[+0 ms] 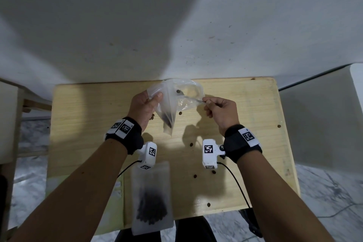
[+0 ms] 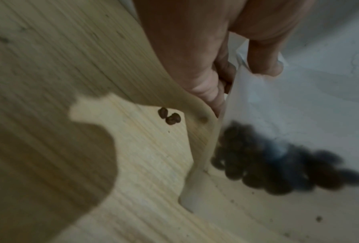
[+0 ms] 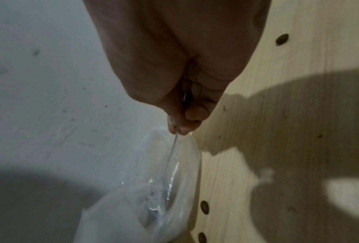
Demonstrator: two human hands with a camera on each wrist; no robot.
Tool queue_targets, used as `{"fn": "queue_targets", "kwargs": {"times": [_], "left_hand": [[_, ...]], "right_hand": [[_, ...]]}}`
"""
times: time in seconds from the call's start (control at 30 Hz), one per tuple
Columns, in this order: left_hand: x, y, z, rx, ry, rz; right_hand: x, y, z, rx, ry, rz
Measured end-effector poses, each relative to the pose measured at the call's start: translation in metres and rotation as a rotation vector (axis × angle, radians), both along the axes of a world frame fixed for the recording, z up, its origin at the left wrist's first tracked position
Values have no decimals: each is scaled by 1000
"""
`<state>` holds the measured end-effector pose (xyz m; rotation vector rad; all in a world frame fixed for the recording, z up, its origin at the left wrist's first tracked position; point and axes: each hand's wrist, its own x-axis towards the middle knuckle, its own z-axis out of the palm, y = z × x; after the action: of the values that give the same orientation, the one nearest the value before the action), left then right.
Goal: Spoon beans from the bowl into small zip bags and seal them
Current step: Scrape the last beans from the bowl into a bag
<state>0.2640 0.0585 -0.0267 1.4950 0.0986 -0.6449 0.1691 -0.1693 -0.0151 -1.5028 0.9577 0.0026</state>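
While held above the far middle of the wooden table: 1 small zip bag, frosted, hanging mouth-up and slightly tilted, dark beans gathered in its lower end.

Left hand: fingers and thumb pinched on the upper left edge of that bag; grip confirmed in the left wrist view, thumb on one face, fingers behind.

Right hand: curled round the thin handle of 1 metal spoon, fingertips closed on the stem in the right wrist view. Spoon bowl reaching left into the clear bowl; about 1 dark bean visible at its tip, count uncertain.

Clear bowl: 1, transparent plastic, at the far edge of the table, directly behind the held bag and partly hidden by it. Contents otherwise not discernible.

Filled zip bag: 1, lying flat at the near edge of the table, left of centre, overhanging the edge, dark beans massed in its lower half. Seal state not discernible.

Loose beans on tabletop: about 8 counted in the head view, scattered singly between the hands and the near edge, plus 1 near the right edge; a pair lying just beside the left hand.

Wrist cameras: 2, white, one under each forearm.
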Motion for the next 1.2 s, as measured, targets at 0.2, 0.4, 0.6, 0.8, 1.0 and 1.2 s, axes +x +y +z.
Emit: {"fn": "queue_targets", "kwargs": {"times": [0.2,0.4,0.6,0.8,1.0,1.2], "left_hand": [[0,6,10,10,-18,-15],[-1,3,8,80,-55,-37],[1,2,3,96,-81,-56],[-1,-2,-1,49,-89,-76],[-5,-12,3,59,-64,-86],[0,-3,-5,-37,-18,-42]], "right_hand": [[-12,-13,3,-76,15,-25],[-14,-23,13,-236,9,7],[-11,-34,25,-284,1,105],[-4,-23,30,-393,35,235],[-2,-12,27,-653,96,352],[-2,-1,28,-836,130,370]]}}
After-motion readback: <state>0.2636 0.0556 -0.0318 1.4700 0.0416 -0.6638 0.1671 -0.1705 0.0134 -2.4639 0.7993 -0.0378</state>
